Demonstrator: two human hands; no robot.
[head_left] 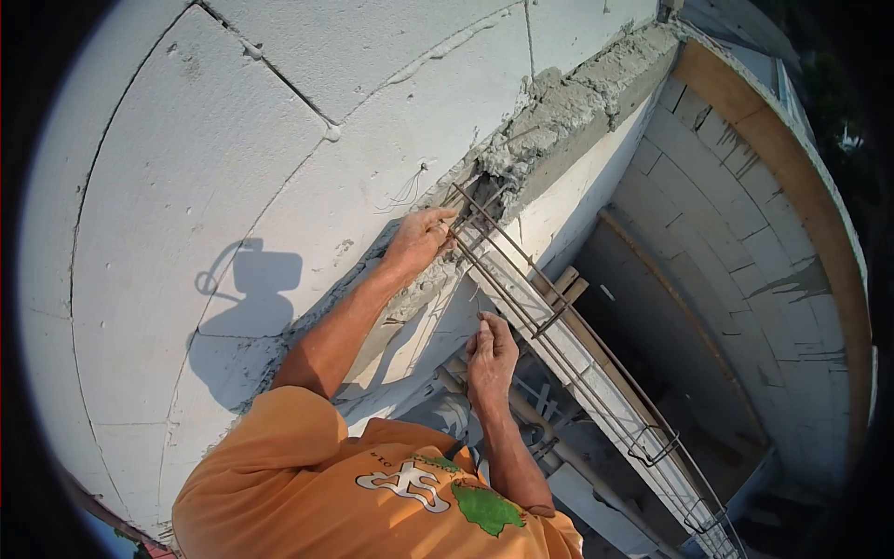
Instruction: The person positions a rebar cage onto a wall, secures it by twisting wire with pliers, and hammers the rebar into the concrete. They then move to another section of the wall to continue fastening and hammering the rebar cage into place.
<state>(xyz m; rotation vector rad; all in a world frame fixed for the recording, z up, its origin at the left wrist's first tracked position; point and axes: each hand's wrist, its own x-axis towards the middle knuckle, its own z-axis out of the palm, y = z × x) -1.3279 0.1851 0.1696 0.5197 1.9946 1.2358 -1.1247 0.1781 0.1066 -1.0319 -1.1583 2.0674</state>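
One orange shirt (312,484), one left grip (419,240) at one rebar cage (549,321), hold unclear, one right grip (492,361) around one wire (478,299).

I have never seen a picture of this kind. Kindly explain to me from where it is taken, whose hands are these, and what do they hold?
There is no machine: a person in an orange shirt works with two bare hands. The camera is worn on that person's head, looking forward and down. The left hand is at the end of a cage of steel bars; its exact grip is unclear. The right hand, lower, seems to pinch a thin wire. The cage runs along a narrow pale ledge, beside a large block wall.
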